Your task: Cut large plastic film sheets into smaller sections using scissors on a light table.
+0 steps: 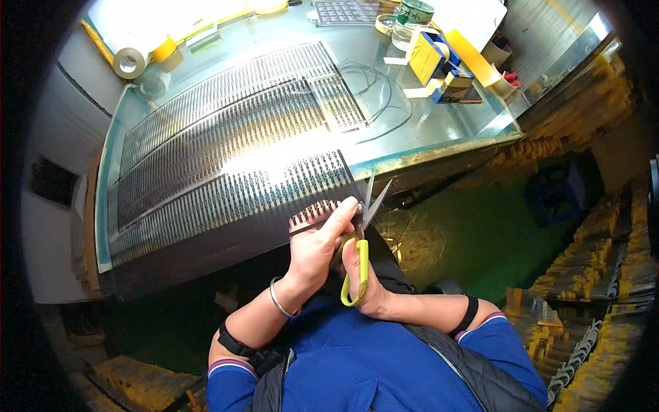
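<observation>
A large clear film sheet (pixel 226 202) printed with rows of small black marks lies on the glass-topped table, its dark front edge hanging over the near side. My left hand (pixel 314 253) is closed, pinching the sheet near its front right corner with the thumb on top. In my right hand (pixel 372 292) is a pair of scissors (pixel 364 257) with yellow-green handles. Their blades are spread apart and point away from me, just right of the film's edge and my left thumb. Part of the right hand's grip is hidden behind the handle.
A blue and yellow tape dispenser (pixel 429 58) stands at the table's far right, with green tape rolls (pixel 415 12) behind it. Another tape roll (pixel 129 63) sits at the far left. The table edge (pixel 439 150) runs close ahead of my hands, above a green floor (pixel 467 240).
</observation>
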{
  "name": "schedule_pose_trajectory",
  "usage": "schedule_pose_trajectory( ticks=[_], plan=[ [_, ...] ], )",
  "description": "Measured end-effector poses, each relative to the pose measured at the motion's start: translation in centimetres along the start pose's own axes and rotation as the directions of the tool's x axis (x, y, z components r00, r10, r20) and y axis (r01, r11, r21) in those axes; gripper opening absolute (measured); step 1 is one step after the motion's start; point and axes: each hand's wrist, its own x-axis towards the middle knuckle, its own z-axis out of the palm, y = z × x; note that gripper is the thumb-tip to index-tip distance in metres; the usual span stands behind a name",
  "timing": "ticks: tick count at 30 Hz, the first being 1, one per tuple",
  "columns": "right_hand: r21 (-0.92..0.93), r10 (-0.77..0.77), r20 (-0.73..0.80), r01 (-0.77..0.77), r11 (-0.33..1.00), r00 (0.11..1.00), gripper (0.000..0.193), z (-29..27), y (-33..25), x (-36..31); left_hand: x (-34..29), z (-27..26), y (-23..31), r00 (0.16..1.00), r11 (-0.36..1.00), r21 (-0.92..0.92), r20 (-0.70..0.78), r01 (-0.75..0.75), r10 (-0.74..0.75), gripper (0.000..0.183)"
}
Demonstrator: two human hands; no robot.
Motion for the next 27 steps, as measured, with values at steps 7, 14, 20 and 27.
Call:
schedule_pose_trajectory(
  ticks=[7, 14, 20, 27],
  plan=[
    [-0.139, -0.134, -0.039, 0.128, 0.982, 0.99, 0.041, 0.3, 0.3, 0.3, -0.2, 0.1, -0.7, 0.997, 0.996, 0.037, -0.006, -0.081, 0.081, 0.018],
    [-0.104, -0.149, -0.053, 0.143, 0.984, 0.987, 0.043, 0.3, 1.1, 0.5, -0.6, 0.3, -0.6, 1.0, 1.0, 0.019, 0.01, -0.019, 0.018, 0.017],
    [-0.182, -0.367, -0.043, 0.354, 0.917, 0.929, 0.042, 0.4, 1.4, 0.8, -0.8, -0.6, -0.6, 0.993, 0.992, -0.068, 0.061, 0.102, -0.098, 0.018],
    [0.013, -0.023, 0.102, 0.022, 1.0, 0.995, 0.046, -1.1, 1.5, -1.5, -1.4, -1.7, 0.2, 0.992, 0.996, 0.02, 0.09, 0.087, -0.088, 0.027]
  ],
)
